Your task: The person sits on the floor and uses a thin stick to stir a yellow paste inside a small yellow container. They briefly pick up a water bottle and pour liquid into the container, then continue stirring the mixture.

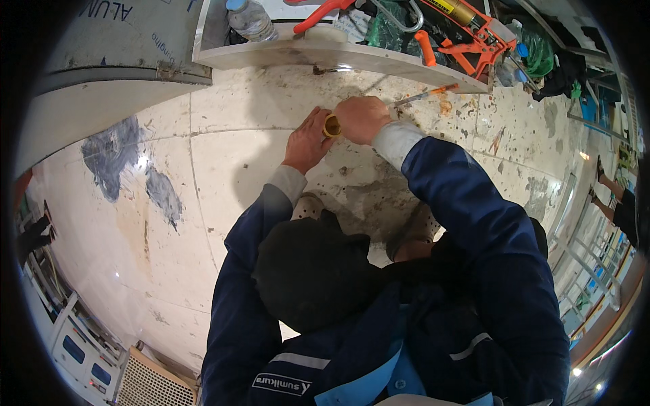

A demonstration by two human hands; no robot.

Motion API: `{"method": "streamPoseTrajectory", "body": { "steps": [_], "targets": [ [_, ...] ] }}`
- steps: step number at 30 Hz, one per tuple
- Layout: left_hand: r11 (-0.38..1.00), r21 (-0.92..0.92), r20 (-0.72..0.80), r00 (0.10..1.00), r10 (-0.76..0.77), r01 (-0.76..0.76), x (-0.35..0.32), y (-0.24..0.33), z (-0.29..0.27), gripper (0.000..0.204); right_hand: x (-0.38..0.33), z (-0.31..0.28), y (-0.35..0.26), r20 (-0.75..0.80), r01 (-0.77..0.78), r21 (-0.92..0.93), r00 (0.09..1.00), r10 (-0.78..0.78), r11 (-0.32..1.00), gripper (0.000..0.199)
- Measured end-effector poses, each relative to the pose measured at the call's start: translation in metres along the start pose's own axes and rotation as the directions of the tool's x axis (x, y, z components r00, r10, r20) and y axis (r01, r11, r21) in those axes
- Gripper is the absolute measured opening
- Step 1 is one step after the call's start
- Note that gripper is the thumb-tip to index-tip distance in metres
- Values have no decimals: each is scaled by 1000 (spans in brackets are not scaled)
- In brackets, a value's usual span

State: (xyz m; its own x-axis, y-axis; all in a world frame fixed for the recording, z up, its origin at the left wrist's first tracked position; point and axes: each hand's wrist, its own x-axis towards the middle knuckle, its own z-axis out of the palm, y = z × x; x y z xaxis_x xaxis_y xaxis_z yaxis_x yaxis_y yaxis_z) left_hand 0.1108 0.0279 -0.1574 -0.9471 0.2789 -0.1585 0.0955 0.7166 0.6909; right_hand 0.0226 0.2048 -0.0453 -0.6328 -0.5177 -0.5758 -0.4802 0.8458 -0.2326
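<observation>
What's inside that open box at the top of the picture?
The box holds, among other things, a blue-capped clear bottle, a curved red handle and an orange caulking gun reaching across its edge. Whatever lies beneath them is covered.

Big dark letters [105, 9] sit on the grey board [128, 37], with small, thin writing [164, 49] (it looks done by hand) near them. A white-edged badge [282, 384] on the dark blue jacket [494, 237] has pale letters. The yellow label [445, 6] on the gold tube [462, 13] has dark print.
</observation>
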Motion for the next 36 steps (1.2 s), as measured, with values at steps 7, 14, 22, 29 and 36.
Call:
{"method": "streamPoseTrajectory", "body": {
  "steps": [7, 14, 22, 29, 36],
  "targets": [
    [998, 38, -69, 997, 43, -40, 0, 0, 1, 67, 1, 1, -3, 50, 24, -19, 998, -23, 1000, 17],
    [1000, -13, -71, 997, 14, -15, 0, 1, 1, 64, 3, 16, 4, -49, -13, 20, 999, 14, 1000, 18],
    [995, 100, -117, 993, 19, -7, -2, 18, 0, 74, -2, 19, 12, -203, 106, -253, 966, -160, 962, 16],
    [982, -185, -133, 989, -69, 43, 0, 33, -8, 75, -26, -13, -3, -94, 218, -268, 964, -250, 939, 12],
    [990, -75, -249, 963, 101, -123, 10, 68, -42, 73, -61, -63, 17, -197, 345, -127, 910, -364, 930, 18]
  ]
}}
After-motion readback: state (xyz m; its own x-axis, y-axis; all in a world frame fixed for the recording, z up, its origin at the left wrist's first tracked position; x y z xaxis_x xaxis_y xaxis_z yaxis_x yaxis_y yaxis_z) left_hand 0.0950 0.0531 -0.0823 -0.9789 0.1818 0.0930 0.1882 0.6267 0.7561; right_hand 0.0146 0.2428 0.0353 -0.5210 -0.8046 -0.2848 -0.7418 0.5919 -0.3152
